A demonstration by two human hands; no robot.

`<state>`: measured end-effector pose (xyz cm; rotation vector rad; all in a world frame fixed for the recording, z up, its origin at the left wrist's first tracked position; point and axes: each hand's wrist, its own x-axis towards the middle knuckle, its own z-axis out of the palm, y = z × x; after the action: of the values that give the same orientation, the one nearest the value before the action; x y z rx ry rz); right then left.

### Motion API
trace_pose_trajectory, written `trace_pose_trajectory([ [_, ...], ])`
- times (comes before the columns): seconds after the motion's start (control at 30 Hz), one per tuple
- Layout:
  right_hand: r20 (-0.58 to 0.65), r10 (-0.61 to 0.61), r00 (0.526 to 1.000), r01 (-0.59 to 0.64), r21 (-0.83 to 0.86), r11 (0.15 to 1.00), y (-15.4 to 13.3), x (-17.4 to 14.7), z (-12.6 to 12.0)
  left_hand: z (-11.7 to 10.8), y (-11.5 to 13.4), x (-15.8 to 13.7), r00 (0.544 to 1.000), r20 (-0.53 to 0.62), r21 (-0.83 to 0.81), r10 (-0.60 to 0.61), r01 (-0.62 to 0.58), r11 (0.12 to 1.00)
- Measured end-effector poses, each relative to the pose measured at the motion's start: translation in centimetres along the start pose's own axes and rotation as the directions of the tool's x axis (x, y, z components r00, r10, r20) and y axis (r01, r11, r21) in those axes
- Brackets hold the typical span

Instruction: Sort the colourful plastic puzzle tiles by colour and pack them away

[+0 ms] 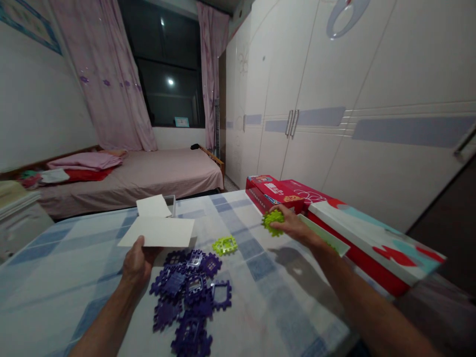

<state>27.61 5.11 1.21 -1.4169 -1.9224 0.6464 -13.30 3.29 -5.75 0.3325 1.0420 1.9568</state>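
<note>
your right forearm [345, 282] and left forearm [107, 317] are nearest the camera, one on each side of the purple tile pile [189, 292]. use this pile as the reference for all positions below.

left hand [136, 263]: beside the pile, at its far left. your thumb lies on the near edge of a white card panel [158, 232], which is pinched there; the fingers beneath are hidden. a second white panel [151, 206] and a small white box [170, 203] are beyond it, on the far side of the pile.

right hand [289, 223]: to the right of the pile and beyond it, raised over the checked tablecloth [247, 302]. your fingers are closed around several lime-green notched tiles [268, 226]; the exact count cannot be told.

status, judged from the layout: colour separation appears largely complete. the pile shows only purple interlocking tiles, some solid, some window frames, lying flat and overlapping. none is seen joined upright. one lime-green window tile [219, 246] is loose, just beyond the pile's right side. a pale tray [342, 246], farther right of the pile, shows a little green; your forearm hides much of it. the red printed box [275, 192] is beyond that hand. outstanding: the purple tiles and the loose green tile are unboxed.
</note>
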Motion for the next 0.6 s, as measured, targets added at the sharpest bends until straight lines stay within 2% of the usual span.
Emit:
trace_pose_trajectory([
  [0.13, -0.172, 0.123, 0.977, -0.128, -0.02, 0.992, 3.3, -2.7, -8.2, 0.4, 0.4, -0.7, 1.0, -0.003, 0.016, -0.007, 0.007, 1.0],
  [0.23, -0.061, 0.233, 0.971, -0.236, -0.053, 0.97, 5.7, -4.6, -11.3, 0.4, 0.5, -0.9, 1.0, 0.011, 0.038, 0.005, -0.005, 0.999],
  [0.3, 0.054, 0.253, 0.966, -0.25, -0.054, 0.967, 7.1, -5.4, -11.7, 0.4, 0.4, -0.8, 1.0, 0.018, 0.043, 0.013, -0.014, 0.999],
  [0.37, 0.067, 0.231, 0.971, -0.226, -0.076, 0.971, 8.0, -5.8, -11.6, 0.3, 0.4, -0.7, 1.0, 0.016, 0.04, 0.016, -0.017, 0.999],
  [0.43, -0.038, 0.214, 0.976, -0.217, -0.206, 0.954, 8.7, -6.1, -11.2, 0.3, 0.3, -0.6, 1.0, 0.014, 0.028, 0.006, -0.007, 1.0],
  [0.53, -0.222, 0.2, 0.954, -0.287, -0.493, 0.822, 9.0, -6.7, -10.6, 0.2, 0.2, -0.5, 0.999, 0.038, 0.011, 0.007, -0.007, 1.0],
  [0.6, -0.244, 0.191, 0.951, -0.3, -0.569, 0.766, 9.0, -7.1, -10.0, 0.2, 0.2, -0.5, 0.999, 0.049, 0.01, 0.021, -0.022, 1.0],
])
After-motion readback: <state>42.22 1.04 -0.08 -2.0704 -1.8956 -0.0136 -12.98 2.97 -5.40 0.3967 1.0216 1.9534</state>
